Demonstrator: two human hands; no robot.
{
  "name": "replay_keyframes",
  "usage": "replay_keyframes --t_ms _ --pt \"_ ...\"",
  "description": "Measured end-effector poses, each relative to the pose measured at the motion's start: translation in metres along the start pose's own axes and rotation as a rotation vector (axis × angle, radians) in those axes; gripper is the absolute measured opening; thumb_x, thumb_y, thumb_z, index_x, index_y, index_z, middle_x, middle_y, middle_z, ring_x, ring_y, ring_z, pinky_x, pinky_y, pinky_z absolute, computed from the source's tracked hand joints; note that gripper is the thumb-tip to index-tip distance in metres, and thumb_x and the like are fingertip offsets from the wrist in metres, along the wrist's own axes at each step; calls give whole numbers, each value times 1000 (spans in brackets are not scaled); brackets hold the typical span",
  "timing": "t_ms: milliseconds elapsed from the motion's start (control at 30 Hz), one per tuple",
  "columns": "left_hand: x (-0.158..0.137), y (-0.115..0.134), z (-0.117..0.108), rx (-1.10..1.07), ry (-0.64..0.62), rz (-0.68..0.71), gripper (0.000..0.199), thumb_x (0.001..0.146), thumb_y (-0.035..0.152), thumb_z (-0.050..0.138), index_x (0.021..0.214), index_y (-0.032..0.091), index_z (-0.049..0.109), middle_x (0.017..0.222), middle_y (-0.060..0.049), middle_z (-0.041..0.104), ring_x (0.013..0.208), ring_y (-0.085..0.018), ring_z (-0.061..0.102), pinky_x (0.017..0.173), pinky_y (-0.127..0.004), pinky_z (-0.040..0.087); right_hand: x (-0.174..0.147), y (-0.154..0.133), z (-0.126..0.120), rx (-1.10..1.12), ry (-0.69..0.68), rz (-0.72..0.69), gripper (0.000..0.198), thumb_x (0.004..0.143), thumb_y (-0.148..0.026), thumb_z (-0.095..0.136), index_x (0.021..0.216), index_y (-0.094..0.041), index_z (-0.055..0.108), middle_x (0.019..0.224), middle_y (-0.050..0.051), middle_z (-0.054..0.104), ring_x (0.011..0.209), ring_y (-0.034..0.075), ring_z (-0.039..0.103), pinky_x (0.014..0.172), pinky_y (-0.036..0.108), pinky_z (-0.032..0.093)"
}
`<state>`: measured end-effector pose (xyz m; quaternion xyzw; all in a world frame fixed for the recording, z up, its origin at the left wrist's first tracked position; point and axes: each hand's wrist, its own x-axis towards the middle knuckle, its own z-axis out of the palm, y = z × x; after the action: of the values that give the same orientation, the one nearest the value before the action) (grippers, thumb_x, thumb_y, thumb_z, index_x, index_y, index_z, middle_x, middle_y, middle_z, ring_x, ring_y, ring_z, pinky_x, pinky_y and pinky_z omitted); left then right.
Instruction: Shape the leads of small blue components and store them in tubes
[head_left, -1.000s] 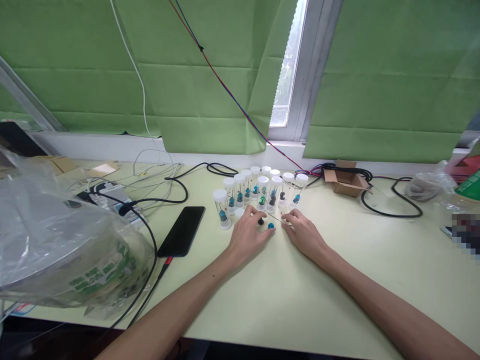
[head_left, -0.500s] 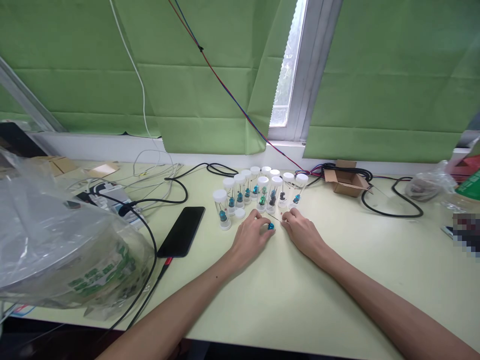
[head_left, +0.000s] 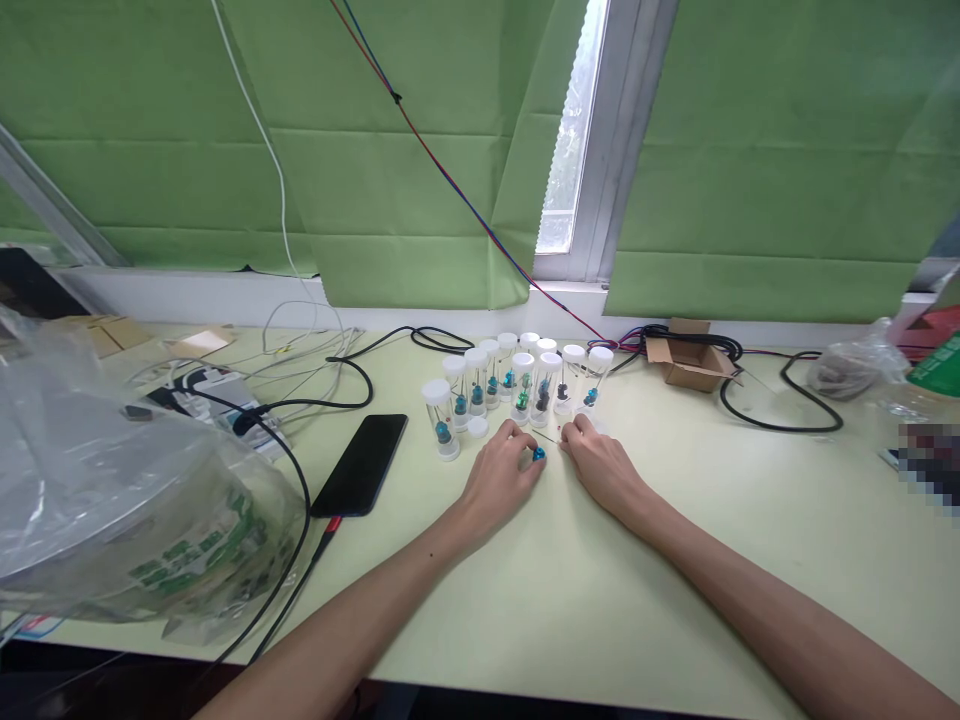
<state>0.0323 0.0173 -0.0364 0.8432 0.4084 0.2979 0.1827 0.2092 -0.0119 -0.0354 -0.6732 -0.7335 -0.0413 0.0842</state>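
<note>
Between the thumb and fingers of my left hand (head_left: 499, 468) is a small shiny blue piece (head_left: 538, 454), held just above or against the tabletop; I cannot tell which. My right hand (head_left: 600, 458) is closed in a pinch a little to the right, at the end of a thin dark rod (head_left: 544, 436) that points toward the left hand. Its fingertips are partly hidden. Just behind both hands stand several clear tubes with white caps, among them a front left tube (head_left: 441, 420), holding blue, green or dark pieces with thin stems. A loose white cap (head_left: 477, 427) lies beside them.
A black phone (head_left: 360, 465) with a cable lies left of my left arm. Further left is a large clear plastic bag (head_left: 150, 520). Tangled cables (head_left: 352, 370) run along the back. An open cardboard box (head_left: 694, 368) and a small plastic bag (head_left: 855, 365) stand back right.
The view has shifted slightly. Both hands keep nearly the same pose, the left on the blue piece and the right at the thin rod.
</note>
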Motion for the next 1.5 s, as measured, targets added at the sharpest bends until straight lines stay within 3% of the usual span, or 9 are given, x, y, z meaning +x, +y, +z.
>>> replay_keyframes --t_ms 400,833,1033,1200,1500 --pt "-1 1 -3 1 30 13 9 83 21 58 86 19 66 95 -4 57 82 -19 60 72 -32 48 -3 0 -1 -3 -26 5 19 101 -17 37 101 -15 55 105 11 53 65 15 58 56 27 32" --pt "0 2 -7 -85 178 1 5 84 20 57 87 21 61 97 -3 55 70 -13 56 64 -28 48 -11 -2 -7 230 167 -36 17 102 -20 36 90 -18 48 97 7 54 62 14 51 54 26 35" --pt "4 -1 -10 -154 284 28 8 85 15 57 91 21 59 97 -3 59 79 -14 60 61 -25 53 -14 -3 -6 431 253 -118 15 100 -19 34 89 -19 44 89 6 56 68 16 51 60 26 39" --pt "6 -5 -11 -204 310 30 11 86 12 54 92 20 59 94 -3 62 79 -14 62 62 -24 56 -18 -6 -6 460 243 -190 18 98 -16 30 86 -20 43 80 3 52 61 14 42 58 25 37" --pt "6 -5 -11 -162 330 36 14 84 9 54 90 20 57 93 -2 59 77 -14 60 61 -24 53 -20 -10 -8 403 179 -216 19 94 -9 33 84 -21 44 82 3 52 63 15 44 60 25 38"
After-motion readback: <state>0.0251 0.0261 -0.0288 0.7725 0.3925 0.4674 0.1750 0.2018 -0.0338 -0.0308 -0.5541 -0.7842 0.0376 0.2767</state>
